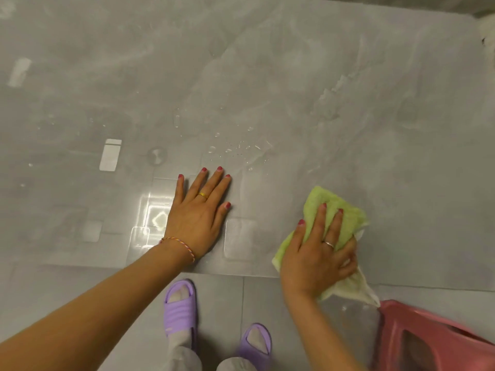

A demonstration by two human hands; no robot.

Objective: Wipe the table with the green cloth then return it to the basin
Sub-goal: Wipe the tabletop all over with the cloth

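Note:
The grey glossy table [294, 76] fills most of the view, with water drops [235, 149] near its middle. My right hand [318, 253] presses the green cloth [321, 202] flat on the table close to its front edge; a pale corner of the cloth hangs over the edge. My left hand [199, 210] lies flat on the table with fingers spread, holding nothing, just left of the cloth. No basin can be told apart in this view.
A pink plastic object [428, 341] stands on the floor at the lower right, below the table edge. My feet in purple slippers [180, 309] stand on the grey tiled floor. Something white [487, 30] sits at the far right edge.

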